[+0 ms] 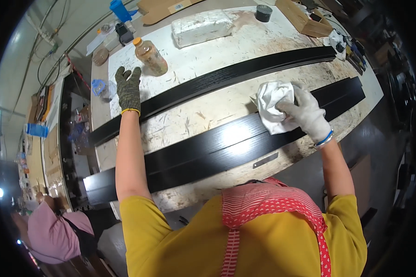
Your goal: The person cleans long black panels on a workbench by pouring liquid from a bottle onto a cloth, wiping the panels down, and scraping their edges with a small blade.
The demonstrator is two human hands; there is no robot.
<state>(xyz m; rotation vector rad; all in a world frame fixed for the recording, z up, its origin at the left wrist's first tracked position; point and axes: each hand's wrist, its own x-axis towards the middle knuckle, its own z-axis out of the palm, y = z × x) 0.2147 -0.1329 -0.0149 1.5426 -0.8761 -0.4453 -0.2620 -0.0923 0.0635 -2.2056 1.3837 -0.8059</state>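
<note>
The pale, stained counter (203,113) before you carries plenty along its far side: an orange-capped bottle (151,57), a whitish wrapped block (202,27), a dark roll (263,14) and an open wooden box (305,21) at the far right. Hand tools (356,57) lie near the right end of the far black board (217,78), which crosses the counter between the bottle and the near black board (194,159). A thin metal strip (266,160) sits just beside that near board, on your side.

Your left hand (129,90), in a dark green glove, has its grip spread and holds nothing, close by the bottle; you reach over both boards, and whether your palm touches anything I cannot tell. Your right hand (307,113), white-gloved, has its grip pinching a white cloth (275,106) over the right part of the near board.

The cloth is crumpled and bunched. The near board looks glossy, with bright glare at its middle and a thin line along part of its length.
</note>
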